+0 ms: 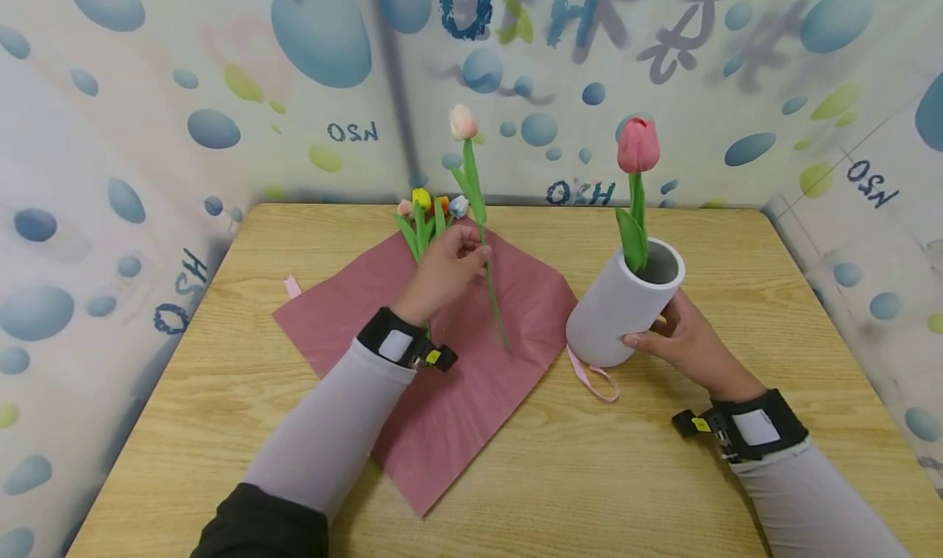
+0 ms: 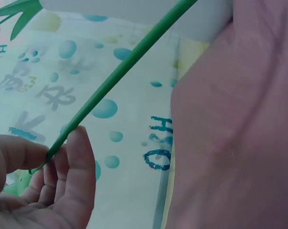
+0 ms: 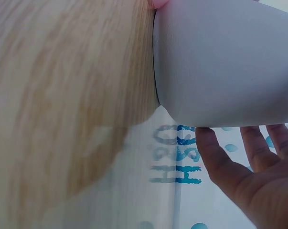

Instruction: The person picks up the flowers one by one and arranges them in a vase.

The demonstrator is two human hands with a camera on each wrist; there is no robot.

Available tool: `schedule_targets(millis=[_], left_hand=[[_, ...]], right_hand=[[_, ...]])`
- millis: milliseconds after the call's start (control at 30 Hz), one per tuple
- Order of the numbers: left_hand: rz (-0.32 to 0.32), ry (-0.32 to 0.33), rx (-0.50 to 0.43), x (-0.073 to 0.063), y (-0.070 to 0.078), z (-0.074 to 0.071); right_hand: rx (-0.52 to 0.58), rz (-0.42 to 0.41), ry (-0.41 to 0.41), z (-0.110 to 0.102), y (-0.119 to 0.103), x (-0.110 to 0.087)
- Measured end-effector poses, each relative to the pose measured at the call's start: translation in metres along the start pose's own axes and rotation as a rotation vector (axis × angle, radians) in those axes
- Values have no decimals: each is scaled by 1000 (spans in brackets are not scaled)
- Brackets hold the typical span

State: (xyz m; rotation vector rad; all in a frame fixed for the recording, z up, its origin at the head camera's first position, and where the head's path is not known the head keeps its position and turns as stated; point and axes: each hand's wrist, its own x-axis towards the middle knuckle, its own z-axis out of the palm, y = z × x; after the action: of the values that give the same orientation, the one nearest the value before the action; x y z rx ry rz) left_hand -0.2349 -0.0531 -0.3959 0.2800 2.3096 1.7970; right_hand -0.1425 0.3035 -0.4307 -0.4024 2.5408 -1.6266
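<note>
My left hand point(image 1: 448, 265) pinches the green stem point(image 2: 116, 75) of a pale pink tulip point(image 1: 463, 123) between thumb and fingers. The flower stands upright over the wrapping paper point(image 1: 449, 435), its stem end hanging below the hand. On the right, my right hand point(image 1: 692, 345) grips the side of a white vase point(image 1: 600, 317), thumb at the front and fingers at the far side. A deeper pink tulip point(image 1: 638, 146) rises from the vase mouth, its lower stem hidden inside. In the right wrist view, fingertips touch the smooth vase wall point(image 3: 225, 67).
Several more tulips, one of them yellow point(image 1: 421, 199), lie at the paper's far edge behind my left hand. A pink ribbon point(image 1: 598, 390) loops out by the vase base. The wooden table point(image 1: 633, 468) ends at a patterned backdrop point(image 1: 295, 132).
</note>
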Motion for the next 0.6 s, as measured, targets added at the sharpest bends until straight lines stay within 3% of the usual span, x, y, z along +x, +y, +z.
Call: schedule_targets(millis=[333,600], left_hand=[[-18,-11,-223,-1,0,6],[-14,-10,-239,-3,7,9]], right_hand=[[-4,-1,1,0,1,0],[-20,-1,0,0,1,0]])
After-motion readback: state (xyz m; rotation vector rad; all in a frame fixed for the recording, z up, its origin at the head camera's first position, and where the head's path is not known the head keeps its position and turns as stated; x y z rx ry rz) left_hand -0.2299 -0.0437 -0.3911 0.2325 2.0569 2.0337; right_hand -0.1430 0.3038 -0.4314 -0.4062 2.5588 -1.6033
